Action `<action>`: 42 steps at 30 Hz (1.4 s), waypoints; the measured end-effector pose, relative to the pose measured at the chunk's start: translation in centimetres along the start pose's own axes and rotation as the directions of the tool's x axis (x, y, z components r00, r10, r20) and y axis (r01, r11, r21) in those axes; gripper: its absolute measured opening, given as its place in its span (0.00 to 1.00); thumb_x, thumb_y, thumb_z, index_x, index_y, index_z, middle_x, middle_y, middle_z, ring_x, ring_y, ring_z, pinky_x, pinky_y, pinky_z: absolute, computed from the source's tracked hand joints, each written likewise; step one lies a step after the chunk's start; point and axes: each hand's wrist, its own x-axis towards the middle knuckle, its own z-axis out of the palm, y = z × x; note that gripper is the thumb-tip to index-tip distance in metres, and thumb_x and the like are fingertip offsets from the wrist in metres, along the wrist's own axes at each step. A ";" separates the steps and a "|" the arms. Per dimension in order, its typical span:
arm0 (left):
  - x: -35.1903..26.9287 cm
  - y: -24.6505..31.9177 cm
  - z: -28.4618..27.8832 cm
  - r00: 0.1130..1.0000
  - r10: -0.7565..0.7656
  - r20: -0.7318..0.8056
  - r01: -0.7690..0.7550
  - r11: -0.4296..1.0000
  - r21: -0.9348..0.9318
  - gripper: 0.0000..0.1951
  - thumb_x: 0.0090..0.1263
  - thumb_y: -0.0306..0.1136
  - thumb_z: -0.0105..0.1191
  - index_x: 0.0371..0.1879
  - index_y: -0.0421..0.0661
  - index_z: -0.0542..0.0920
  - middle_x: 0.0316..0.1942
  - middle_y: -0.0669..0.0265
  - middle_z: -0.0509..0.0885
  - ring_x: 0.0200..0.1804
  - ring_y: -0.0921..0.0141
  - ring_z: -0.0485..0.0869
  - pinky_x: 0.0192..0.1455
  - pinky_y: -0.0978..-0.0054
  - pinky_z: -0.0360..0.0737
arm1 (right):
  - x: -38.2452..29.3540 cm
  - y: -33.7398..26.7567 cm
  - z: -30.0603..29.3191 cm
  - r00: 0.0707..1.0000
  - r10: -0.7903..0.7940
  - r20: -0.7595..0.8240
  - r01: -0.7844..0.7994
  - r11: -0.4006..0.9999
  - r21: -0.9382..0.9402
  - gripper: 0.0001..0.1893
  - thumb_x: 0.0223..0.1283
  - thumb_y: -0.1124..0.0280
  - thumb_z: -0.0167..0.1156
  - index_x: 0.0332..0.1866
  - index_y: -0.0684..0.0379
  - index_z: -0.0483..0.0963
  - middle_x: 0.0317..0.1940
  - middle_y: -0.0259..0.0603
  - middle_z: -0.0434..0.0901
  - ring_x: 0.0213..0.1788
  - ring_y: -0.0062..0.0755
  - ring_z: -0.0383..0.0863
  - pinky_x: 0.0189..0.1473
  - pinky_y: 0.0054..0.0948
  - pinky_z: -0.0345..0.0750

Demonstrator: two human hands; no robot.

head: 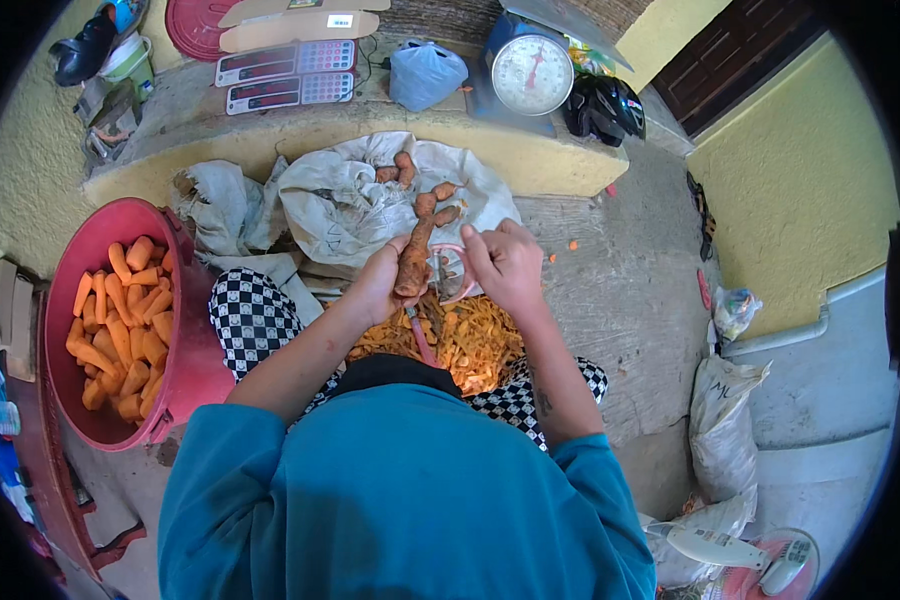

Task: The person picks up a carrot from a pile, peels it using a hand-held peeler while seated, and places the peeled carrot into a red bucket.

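My left hand (381, 281) grips a dirty, unpeeled carrot (415, 259), its thick end towards me. Close beside it, my right hand (508, 262) is closed around a pink-handled peeler (467, 276), whose blade is hard to make out. Below both hands lies a heap of orange peelings (484, 341) between my knees. A pink handle (422, 341) of some tool sticks out over the heap. Beyond the hands, more unpeeled carrots (404, 169) rest on a white woven sack (487, 180).
At my left stands a red tub (105, 429) with many peeled carrots (124, 330). A raised ledge (225, 154) ahead bears a dial scale (532, 75), a blue plastic bag (427, 75) and a black helmet (604, 109). Sacks (724, 435) and a fan (769, 566) stand to the right.
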 end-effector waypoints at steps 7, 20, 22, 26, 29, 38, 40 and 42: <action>-1.8 0.1 2.2 0.996 -0.090 -0.025 0.091 0.993 0.076 0.17 0.74 0.48 0.32 0.39 0.53 0.74 0.25 0.69 0.79 0.19 0.74 0.76 0.14 0.77 0.61 | 1.5 -2.0 -1.1 0.930 -0.364 0.045 0.365 0.910 -0.197 0.17 0.51 0.67 0.62 0.08 0.54 0.72 0.09 0.32 0.72 0.18 0.32 0.73 0.23 0.32 0.65; -1.2 -1.5 1.9 0.995 -0.079 -0.054 0.084 0.991 0.102 0.12 0.72 0.42 0.33 0.35 0.54 0.72 0.22 0.70 0.75 0.17 0.75 0.70 0.12 0.76 0.57 | 1.0 -1.8 -0.7 0.911 -0.408 0.051 0.411 0.897 -0.165 0.17 0.47 0.67 0.62 0.07 0.54 0.71 0.08 0.32 0.70 0.17 0.31 0.71 0.23 0.31 0.65; -1.7 -1.4 2.5 0.993 -0.077 -0.084 0.085 0.991 0.099 0.12 0.72 0.41 0.32 0.31 0.55 0.71 0.19 0.70 0.71 0.12 0.75 0.63 0.12 0.76 0.54 | 0.8 -1.4 -0.5 0.912 -0.410 0.029 0.410 0.902 -0.137 0.17 0.47 0.67 0.62 0.07 0.54 0.70 0.08 0.32 0.70 0.16 0.32 0.69 0.22 0.31 0.65; -2.4 -1.9 2.2 0.998 -0.052 -0.037 0.057 0.987 0.150 0.11 0.71 0.38 0.32 0.33 0.54 0.72 0.20 0.69 0.71 0.13 0.75 0.64 0.12 0.76 0.54 | 0.3 -0.9 0.0 0.913 -0.407 0.041 0.409 0.910 -0.067 0.17 0.48 0.70 0.60 0.08 0.56 0.67 0.08 0.34 0.69 0.14 0.32 0.66 0.22 0.32 0.64; -2.9 -1.6 2.1 0.998 -0.044 0.036 0.037 0.983 0.180 0.12 0.71 0.38 0.32 0.36 0.52 0.73 0.21 0.68 0.72 0.15 0.75 0.67 0.12 0.74 0.58 | 0.3 -0.4 0.5 0.919 -0.394 0.031 0.395 0.919 -0.012 0.17 0.48 0.69 0.61 0.07 0.56 0.67 0.08 0.35 0.69 0.14 0.35 0.67 0.21 0.33 0.64; -5.7 -0.8 4.8 0.987 -0.162 0.002 0.160 0.976 0.148 0.21 0.77 0.47 0.29 0.41 0.43 0.73 0.18 0.63 0.76 0.11 0.74 0.67 0.10 0.79 0.59 | 0.9 3.4 -0.6 0.973 -0.223 -0.065 0.215 0.971 -0.108 0.16 0.46 0.69 0.61 0.06 0.57 0.69 0.06 0.39 0.68 0.13 0.36 0.68 0.19 0.35 0.65; -5.6 -0.9 4.6 0.987 -0.152 0.052 0.143 0.979 0.143 0.22 0.77 0.46 0.29 0.42 0.42 0.74 0.18 0.65 0.75 0.11 0.74 0.67 0.10 0.80 0.59 | 1.0 4.1 -0.3 0.977 -0.193 -0.085 0.182 0.975 -0.125 0.18 0.47 0.67 0.61 0.06 0.56 0.69 0.05 0.40 0.66 0.12 0.37 0.69 0.19 0.33 0.66; -5.4 -1.5 4.2 0.988 -0.148 0.034 0.139 0.975 0.174 0.22 0.77 0.46 0.28 0.43 0.42 0.73 0.18 0.65 0.74 0.11 0.75 0.67 0.10 0.80 0.59 | 1.3 6.2 -0.3 0.985 -0.149 -0.087 0.128 0.970 -0.208 0.18 0.48 0.66 0.60 0.06 0.56 0.71 0.05 0.40 0.67 0.12 0.37 0.70 0.19 0.33 0.68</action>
